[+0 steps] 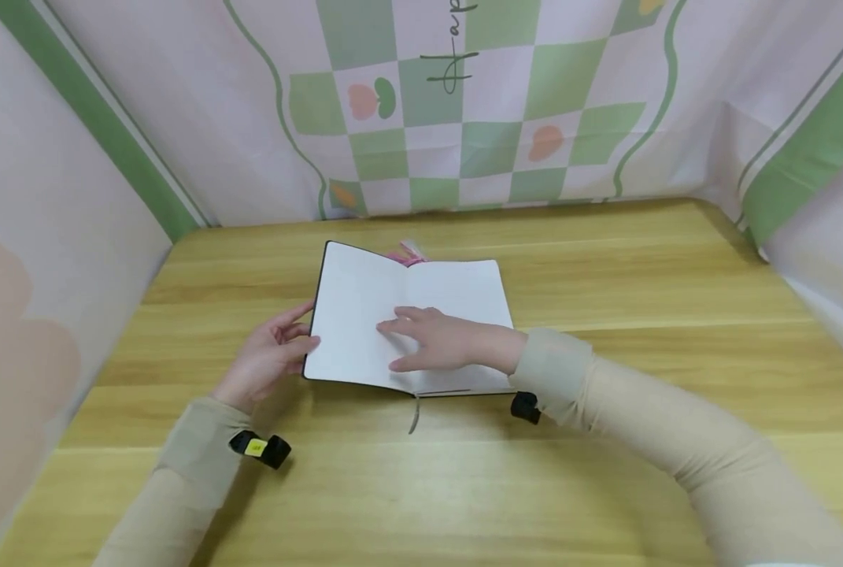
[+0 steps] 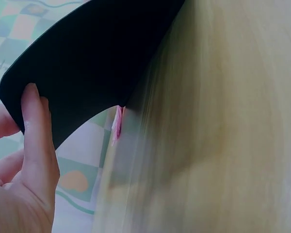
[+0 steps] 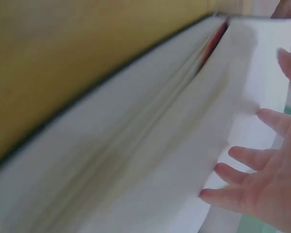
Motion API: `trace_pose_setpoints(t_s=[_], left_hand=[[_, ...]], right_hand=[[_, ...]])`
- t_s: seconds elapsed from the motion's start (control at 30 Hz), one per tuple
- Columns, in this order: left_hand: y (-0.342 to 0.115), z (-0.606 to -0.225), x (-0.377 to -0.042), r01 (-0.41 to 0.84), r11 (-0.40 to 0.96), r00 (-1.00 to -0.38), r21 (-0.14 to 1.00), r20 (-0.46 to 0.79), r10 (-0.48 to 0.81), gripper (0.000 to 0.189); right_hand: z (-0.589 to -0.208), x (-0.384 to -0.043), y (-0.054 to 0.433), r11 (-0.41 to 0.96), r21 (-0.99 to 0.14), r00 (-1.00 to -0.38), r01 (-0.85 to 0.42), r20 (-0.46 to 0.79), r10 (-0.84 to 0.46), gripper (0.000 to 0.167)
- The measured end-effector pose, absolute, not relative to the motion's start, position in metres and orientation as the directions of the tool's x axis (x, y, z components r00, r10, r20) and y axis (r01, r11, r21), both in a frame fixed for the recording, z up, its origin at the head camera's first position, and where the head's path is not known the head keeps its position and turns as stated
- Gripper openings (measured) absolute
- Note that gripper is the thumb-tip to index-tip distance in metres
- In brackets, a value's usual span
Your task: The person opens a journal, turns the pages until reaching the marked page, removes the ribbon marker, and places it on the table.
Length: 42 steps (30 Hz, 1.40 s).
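Observation:
An open notebook with blank white pages and a dark cover lies on the table, its left side lifted at a slant. My left hand pinches that side's outer edge, thumb on the page. In the left wrist view, fingers of the left hand lie behind the black cover. Over the middle of the spread, my right hand has its fingers apart. The right wrist view shows the right hand's fingertips at a white page; whether all of them touch is unclear.
A pink and white tassel shows past the notebook's far edge, and a grey ribbon hangs out at the near edge. The wooden table meets a checkered green and white curtain at the back.

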<state>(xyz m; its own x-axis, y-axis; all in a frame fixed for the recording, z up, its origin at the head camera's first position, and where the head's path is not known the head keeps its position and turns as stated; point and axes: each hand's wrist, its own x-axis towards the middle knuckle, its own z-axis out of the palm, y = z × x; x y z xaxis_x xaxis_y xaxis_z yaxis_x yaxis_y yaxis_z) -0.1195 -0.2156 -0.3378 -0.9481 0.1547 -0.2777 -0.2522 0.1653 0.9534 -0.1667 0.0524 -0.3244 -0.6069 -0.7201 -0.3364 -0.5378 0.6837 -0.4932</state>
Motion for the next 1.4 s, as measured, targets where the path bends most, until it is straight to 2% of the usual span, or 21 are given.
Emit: trace_pose_setpoints(t_s=[0.23,0.57,0.77,0.97,1.4], left_hand=[[-0.213,-0.339,-0.117,-0.269,0.181,-0.946,0.946,-0.295,0.132,0.064],[-0.214,-0.339,-0.116,-0.271,0.198,-0.945,0.942,-0.3,0.131,0.064],[-0.216,-0.34,-0.114,-0.281,0.2,-0.942,0.939,-0.31,0.131,0.064],[-0.216,-0.342,-0.114,-0.28,0.192,-0.942,0.94,-0.308,0.133,0.064],[-0.214,-0.343,-0.114,-0.279,0.212,-0.942,0.936,-0.31,0.129,0.064]], right_hand=[[-0.332,-0.193,0.082,0.739,-0.34,-0.68,-0.581,-0.297,-0.671,0.075],[-0.339,-0.231,0.108,0.802,-0.353,-0.772,-0.481,-0.262,-0.579,0.079],[-0.338,-0.244,0.112,0.838,-0.36,-0.802,-0.41,-0.296,-0.519,0.088],[-0.343,-0.251,0.118,0.865,-0.312,-0.823,-0.393,-0.3,-0.482,0.098],[-0.34,-0.243,0.119,0.847,-0.212,-0.846,-0.488,-0.125,-0.519,0.095]])
